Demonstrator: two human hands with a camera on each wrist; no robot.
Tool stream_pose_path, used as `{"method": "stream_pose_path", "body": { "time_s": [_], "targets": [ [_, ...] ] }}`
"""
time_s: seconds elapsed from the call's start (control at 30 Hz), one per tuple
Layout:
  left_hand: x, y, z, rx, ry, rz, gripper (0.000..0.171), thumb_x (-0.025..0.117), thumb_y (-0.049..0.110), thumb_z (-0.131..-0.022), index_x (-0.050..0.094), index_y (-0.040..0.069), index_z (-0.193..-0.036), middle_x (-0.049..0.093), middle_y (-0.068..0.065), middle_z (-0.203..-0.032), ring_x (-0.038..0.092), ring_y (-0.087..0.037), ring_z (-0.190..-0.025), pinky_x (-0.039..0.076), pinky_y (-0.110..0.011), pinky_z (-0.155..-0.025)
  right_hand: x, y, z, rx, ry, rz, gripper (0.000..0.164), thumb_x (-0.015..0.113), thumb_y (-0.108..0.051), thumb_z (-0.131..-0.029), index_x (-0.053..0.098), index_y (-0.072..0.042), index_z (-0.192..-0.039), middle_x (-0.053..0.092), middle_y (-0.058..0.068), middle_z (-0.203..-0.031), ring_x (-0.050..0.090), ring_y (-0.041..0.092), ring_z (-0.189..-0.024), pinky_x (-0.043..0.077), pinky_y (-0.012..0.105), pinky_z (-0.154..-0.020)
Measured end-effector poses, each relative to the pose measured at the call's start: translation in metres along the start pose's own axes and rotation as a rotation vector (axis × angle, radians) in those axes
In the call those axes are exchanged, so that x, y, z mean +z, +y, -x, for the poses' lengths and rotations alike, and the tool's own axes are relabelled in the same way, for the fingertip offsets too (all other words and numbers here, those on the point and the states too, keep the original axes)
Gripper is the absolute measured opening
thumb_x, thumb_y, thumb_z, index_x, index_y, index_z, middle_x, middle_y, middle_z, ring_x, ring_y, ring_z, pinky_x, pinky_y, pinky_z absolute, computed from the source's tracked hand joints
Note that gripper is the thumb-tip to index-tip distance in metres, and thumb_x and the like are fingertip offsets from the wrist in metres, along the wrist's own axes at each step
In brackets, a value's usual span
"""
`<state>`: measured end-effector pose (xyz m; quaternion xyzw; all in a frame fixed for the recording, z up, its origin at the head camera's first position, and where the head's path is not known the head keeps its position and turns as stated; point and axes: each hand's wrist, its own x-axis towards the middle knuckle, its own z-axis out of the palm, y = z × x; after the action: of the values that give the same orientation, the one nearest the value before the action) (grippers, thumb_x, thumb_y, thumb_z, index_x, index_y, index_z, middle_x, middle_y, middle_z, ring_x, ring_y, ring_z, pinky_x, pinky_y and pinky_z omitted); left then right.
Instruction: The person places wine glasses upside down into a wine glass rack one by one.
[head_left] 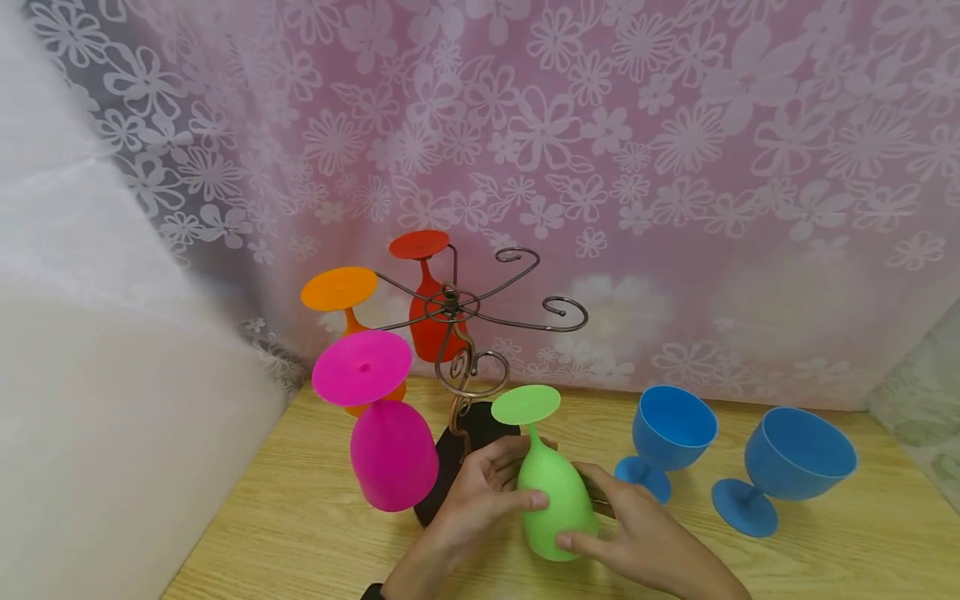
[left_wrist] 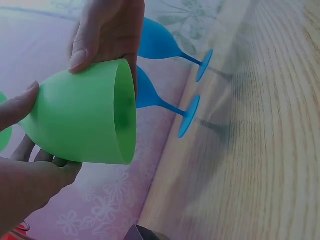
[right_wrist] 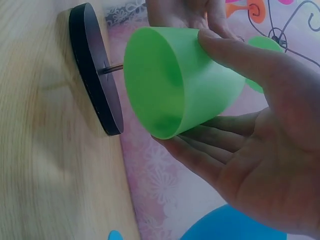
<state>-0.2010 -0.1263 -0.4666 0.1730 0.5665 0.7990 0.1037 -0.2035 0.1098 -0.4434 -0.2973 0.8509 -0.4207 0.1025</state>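
A green plastic goblet [head_left: 558, 500] hangs upside down between both hands, its round foot on top and its bowl mouth facing the table. My left hand [head_left: 487, 483] grips it from the left near the stem end of the bowl, thumb across the front. On the other side, my right hand [head_left: 637, 525] holds the bowl lower down, thumb near the rim. The right wrist view shows the fingers [right_wrist: 215, 142] of that hand under the green bowl. Just behind stands a metal goblet rack [head_left: 450, 307] with curled arms, bearing inverted magenta [head_left: 393, 458], orange [head_left: 341, 289] and red [head_left: 435, 329] goblets.
Two blue goblets [head_left: 671, 429] [head_left: 798, 454] stand upright on the wooden table [head_left: 862, 558] to the right. The rack's black base [right_wrist: 95, 70] sits behind the left hand. Two curled rack arms [head_left: 555, 317] on the right carry no goblet. A flowered curtain [head_left: 675, 208] hangs behind.
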Motion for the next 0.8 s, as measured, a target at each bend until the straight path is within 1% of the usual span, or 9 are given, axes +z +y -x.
{"method": "stream_pose_path", "body": {
  "time_s": [0.1, 0.27, 0.4, 0.47, 0.53, 0.6, 0.7, 0.77, 0.8],
  "targets": [
    [0.000, 0.001, 0.000, 0.023, -0.010, -0.012, 0.067, 0.079, -0.001, -0.086, 0.050, -0.003, -0.146, 0.057, -0.016, -0.146, 0.048, -0.025, -0.141, 0.037, -0.035, -0.118, 0.002, 0.000, -0.001, -0.011, 0.025, 0.015, 0.082, 0.079, -0.050, -0.088, 0.049, 0.002, -0.144, 0.062, 0.016, -0.136, 0.068, 0.035, -0.114, 0.060, 0.042, -0.089],
    [-0.001, 0.003, 0.001, 0.031, -0.023, -0.038, 0.065, 0.077, -0.002, -0.088, 0.049, -0.005, -0.146, 0.054, -0.019, -0.148, 0.048, -0.027, -0.140, 0.037, -0.037, -0.118, 0.004, 0.000, -0.002, -0.025, 0.054, 0.021, 0.078, 0.080, -0.049, -0.087, 0.052, 0.000, -0.140, 0.064, 0.013, -0.132, 0.069, 0.033, -0.111, 0.061, 0.041, -0.087],
    [-0.006, 0.007, 0.002, 0.016, -0.030, -0.139, 0.060, 0.075, 0.005, -0.093, 0.049, -0.001, -0.147, 0.053, -0.018, -0.148, 0.049, -0.028, -0.140, 0.039, -0.037, -0.116, 0.002, -0.001, -0.001, -0.017, 0.072, 0.012, 0.081, 0.082, -0.049, -0.086, 0.050, 0.002, -0.141, 0.063, 0.015, -0.133, 0.069, 0.034, -0.111, 0.061, 0.041, -0.087],
    [-0.011, 0.010, 0.002, 0.006, -0.051, -0.202, 0.055, 0.072, 0.011, -0.098, 0.050, 0.000, -0.147, 0.054, -0.019, -0.147, 0.051, -0.030, -0.137, 0.042, -0.036, -0.114, -0.001, -0.002, 0.000, -0.007, 0.095, 0.011, 0.084, 0.084, -0.048, -0.084, 0.050, 0.003, -0.141, 0.063, 0.016, -0.132, 0.068, 0.035, -0.112, 0.061, 0.040, -0.087],
    [-0.019, 0.013, 0.002, 0.006, -0.075, -0.274, 0.050, 0.068, 0.013, -0.100, 0.052, -0.003, -0.145, 0.057, -0.022, -0.142, 0.056, -0.034, -0.132, 0.047, -0.036, -0.109, -0.005, -0.004, 0.000, 0.013, 0.135, 0.025, 0.086, 0.086, -0.048, -0.081, 0.050, 0.002, -0.142, 0.064, 0.016, -0.132, 0.068, 0.034, -0.112, 0.061, 0.038, -0.086],
    [-0.028, 0.018, 0.003, -0.002, -0.093, -0.367, 0.043, 0.064, 0.014, -0.103, 0.057, -0.006, -0.139, 0.062, -0.024, -0.135, 0.062, -0.035, -0.124, 0.052, -0.035, -0.102, -0.008, -0.006, 0.001, 0.003, 0.185, 0.044, 0.085, 0.088, -0.047, -0.080, 0.051, 0.000, -0.141, 0.065, 0.014, -0.130, 0.068, 0.032, -0.112, 0.061, 0.035, -0.086],
    [-0.040, 0.027, 0.009, 0.021, -0.086, -0.601, 0.034, 0.063, 0.015, -0.103, 0.064, -0.009, -0.128, 0.068, -0.025, -0.122, 0.069, -0.030, -0.112, 0.057, -0.032, -0.093, -0.009, -0.009, 0.004, -0.028, 0.253, 0.051, 0.084, 0.089, -0.045, -0.079, 0.052, -0.004, -0.142, 0.065, 0.012, -0.131, 0.068, 0.031, -0.114, 0.060, 0.032, -0.087],
    [-0.045, 0.035, 0.014, 0.027, -0.060, -0.746, 0.030, 0.063, 0.015, -0.102, 0.069, -0.007, -0.122, 0.071, -0.022, -0.116, 0.072, -0.028, -0.105, 0.058, -0.031, -0.088, -0.009, -0.012, 0.005, -0.062, 0.285, 0.035, 0.083, 0.090, -0.042, -0.079, 0.053, -0.005, -0.142, 0.065, 0.012, -0.132, 0.067, 0.033, -0.116, 0.060, 0.032, -0.088],
    [-0.047, 0.038, 0.017, 0.029, -0.038, -0.796, 0.028, 0.064, 0.015, -0.102, 0.070, -0.007, -0.119, 0.072, -0.021, -0.114, 0.072, -0.028, -0.102, 0.059, -0.031, -0.085, -0.009, -0.014, 0.006, -0.071, 0.294, 0.024, 0.082, 0.090, -0.040, -0.079, 0.052, -0.006, -0.143, 0.064, 0.013, -0.133, 0.067, 0.034, -0.117, 0.060, 0.033, -0.089]
  ]
}}
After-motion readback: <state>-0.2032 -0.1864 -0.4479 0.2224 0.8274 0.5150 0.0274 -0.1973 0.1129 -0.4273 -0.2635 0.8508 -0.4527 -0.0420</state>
